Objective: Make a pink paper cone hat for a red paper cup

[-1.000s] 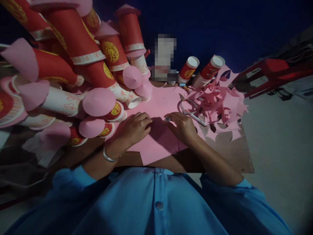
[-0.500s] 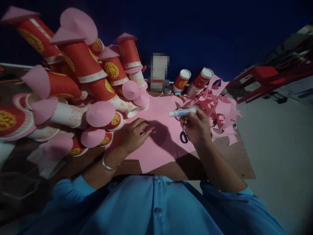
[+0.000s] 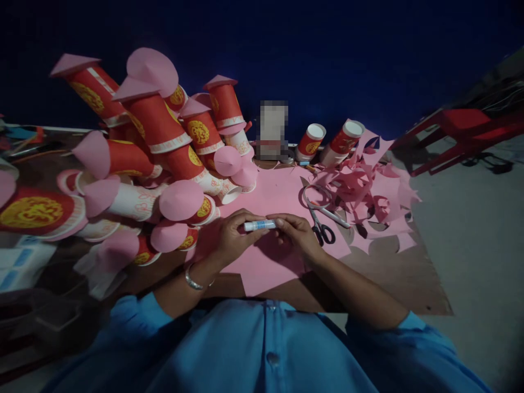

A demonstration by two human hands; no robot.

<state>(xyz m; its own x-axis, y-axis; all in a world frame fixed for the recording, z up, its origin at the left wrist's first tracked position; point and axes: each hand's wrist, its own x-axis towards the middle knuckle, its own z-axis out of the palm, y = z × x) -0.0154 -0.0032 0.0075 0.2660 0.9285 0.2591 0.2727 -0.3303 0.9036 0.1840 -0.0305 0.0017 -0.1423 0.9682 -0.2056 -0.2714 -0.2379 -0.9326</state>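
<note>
A white and blue glue stick (image 3: 260, 225) lies level between my two hands, above a large pink paper sheet (image 3: 278, 185). At its left end, my left hand (image 3: 236, 238) has its thumb and fingers closed around it. The fingertips of my right hand (image 3: 298, 236) pinch the other end. Just beyond my right hand, black-handled scissors (image 3: 324, 233) rest on the sheet, their handles partly behind my hand. A white pen-like stick (image 3: 335, 217) lies beside them.
Red and white paper cups with pink cones (image 3: 180, 199) are heaped on the left. Cut pink paper scraps (image 3: 380, 196) pile up at the right. Two stacks of red cups (image 3: 311, 143) stand at the back. A red stool (image 3: 464, 128) is on the floor to the right.
My right hand has brought the glue stick left and down to my left hand, which now also grips it. The scissors and white stick have come into fuller view. The camera view has shifted slightly.
</note>
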